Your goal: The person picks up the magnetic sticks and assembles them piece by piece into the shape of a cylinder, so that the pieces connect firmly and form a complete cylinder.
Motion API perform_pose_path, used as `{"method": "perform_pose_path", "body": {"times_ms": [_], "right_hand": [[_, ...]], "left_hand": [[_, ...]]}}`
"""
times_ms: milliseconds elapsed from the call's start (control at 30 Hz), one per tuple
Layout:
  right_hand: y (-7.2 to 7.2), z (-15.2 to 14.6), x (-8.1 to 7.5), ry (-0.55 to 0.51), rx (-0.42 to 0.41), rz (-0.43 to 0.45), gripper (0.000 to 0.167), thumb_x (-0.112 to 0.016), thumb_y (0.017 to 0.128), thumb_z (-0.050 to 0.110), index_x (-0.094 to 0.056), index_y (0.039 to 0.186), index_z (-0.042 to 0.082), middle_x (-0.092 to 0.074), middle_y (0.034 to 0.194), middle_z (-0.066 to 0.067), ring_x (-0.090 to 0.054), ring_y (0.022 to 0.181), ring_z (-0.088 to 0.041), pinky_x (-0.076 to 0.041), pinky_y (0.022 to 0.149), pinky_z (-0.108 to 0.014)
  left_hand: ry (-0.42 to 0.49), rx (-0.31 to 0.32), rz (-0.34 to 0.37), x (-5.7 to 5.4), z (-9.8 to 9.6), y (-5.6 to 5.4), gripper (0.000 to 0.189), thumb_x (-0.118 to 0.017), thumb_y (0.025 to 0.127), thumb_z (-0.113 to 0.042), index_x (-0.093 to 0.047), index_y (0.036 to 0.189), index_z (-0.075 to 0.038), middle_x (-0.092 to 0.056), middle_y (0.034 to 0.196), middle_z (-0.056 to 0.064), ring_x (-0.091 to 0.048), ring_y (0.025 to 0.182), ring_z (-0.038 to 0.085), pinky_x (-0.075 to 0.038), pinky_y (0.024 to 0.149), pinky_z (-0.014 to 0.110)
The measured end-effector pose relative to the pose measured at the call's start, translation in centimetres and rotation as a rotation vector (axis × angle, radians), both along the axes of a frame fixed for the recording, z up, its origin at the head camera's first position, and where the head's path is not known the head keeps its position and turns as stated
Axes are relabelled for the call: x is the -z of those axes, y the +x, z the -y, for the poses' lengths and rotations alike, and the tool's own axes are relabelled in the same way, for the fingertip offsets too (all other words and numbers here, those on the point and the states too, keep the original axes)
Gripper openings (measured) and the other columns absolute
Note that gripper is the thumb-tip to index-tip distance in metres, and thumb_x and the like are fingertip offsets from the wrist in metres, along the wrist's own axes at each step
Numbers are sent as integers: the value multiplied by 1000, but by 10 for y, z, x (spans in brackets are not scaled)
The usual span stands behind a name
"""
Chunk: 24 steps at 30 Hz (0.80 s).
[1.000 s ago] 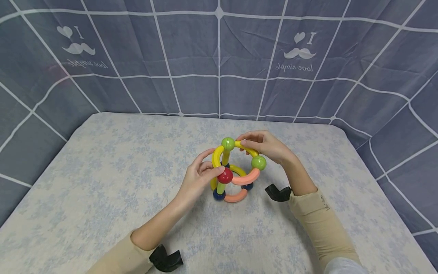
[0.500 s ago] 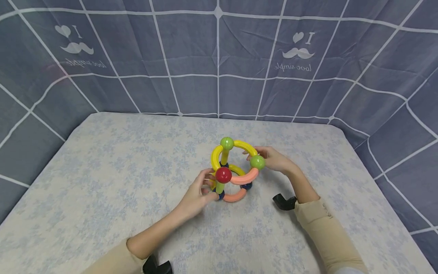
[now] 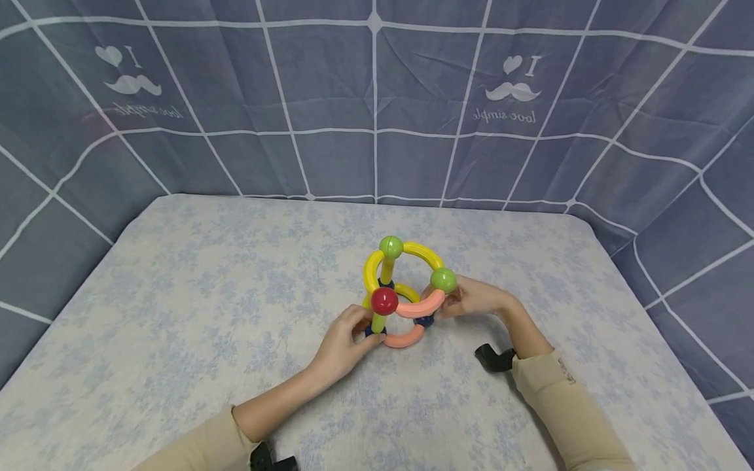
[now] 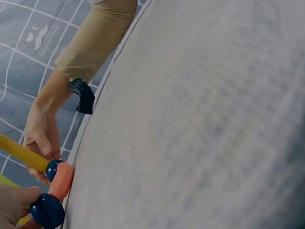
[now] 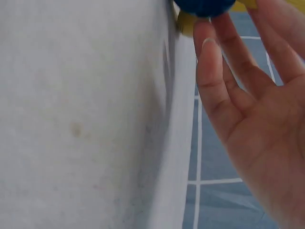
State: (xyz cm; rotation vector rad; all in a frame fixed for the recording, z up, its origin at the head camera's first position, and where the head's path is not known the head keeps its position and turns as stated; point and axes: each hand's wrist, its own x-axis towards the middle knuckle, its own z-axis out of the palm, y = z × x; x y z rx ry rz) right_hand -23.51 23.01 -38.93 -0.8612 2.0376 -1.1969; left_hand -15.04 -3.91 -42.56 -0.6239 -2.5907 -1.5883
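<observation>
A ball-and-stick building toy (image 3: 423,253) stands on the table, two rings joined by upright sticks. Its upper ring has a red ball (image 3: 385,301) and two green balls; dark blue balls sit low down. At the front left, my left hand (image 3: 343,340) pinches the base's blue ball (image 4: 46,211) between thumb and fingers. My right hand (image 3: 476,297) is at the right side, below a green ball (image 3: 444,280), its fingertips right at another blue ball (image 5: 205,5). Those fingers look fairly straight in the right wrist view and are partly hidden in the head view.
A pale floral cloth covers the table (image 3: 206,294). Blue-grey curtains (image 3: 330,91) with white lines hang behind and at the sides. Black bent pieces (image 3: 495,358) stick out at both sleeve cuffs.
Both hands have moved from the toy's upper ring down to its base. The left now pinches the front blue ball; the right let go of the upper yellow stick. The toy has stayed nearly in place.
</observation>
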Motion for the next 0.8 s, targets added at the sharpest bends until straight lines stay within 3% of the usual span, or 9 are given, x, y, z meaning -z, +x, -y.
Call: {"method": "perform_pose_path", "body": {"times_ms": [133, 267, 567, 800], "right_hand": [[1, 4, 5, -5, 12, -81, 27, -69, 81, 7, -60, 107, 4, -63, 100, -7, -56, 84, -14, -48, 73, -30], [3, 11, 6, -14, 48, -147, 26, -71, 79, 8, -63, 102, 2, -66, 95, -8, -60, 79, -13, -49, 67, -29], [8, 31, 11, -67, 179, -271, 20, -72, 78, 7, -65, 96, 3, -67, 88, -8, -61, 79, -18, -52, 71, -32], [9, 43, 13, -56, 246, -290, 21, -72, 78, 8, -64, 97, 4, -66, 88, -6, -61, 79, -18, -52, 72, -30]], "left_hand": [[3, -25, -36, 0, 3, -6, 20, -73, 76, -4, -64, 93, -6, -59, 92, 1, -53, 80, 16, -48, 69, 28], [-6, -61, -59, -1, 8, -19, 24, -73, 75, -2, -65, 98, -4, -62, 91, 3, -57, 81, 18, -49, 70, 29], [24, -42, 27, -1, 23, -58, 31, -67, 81, -2, -62, 111, 0, -64, 106, 14, -60, 99, 28, -52, 79, 35], [32, -37, 28, 1, 31, -71, 31, -65, 83, -2, -61, 113, 1, -63, 110, 15, -58, 102, 29, -50, 81, 39]]}}
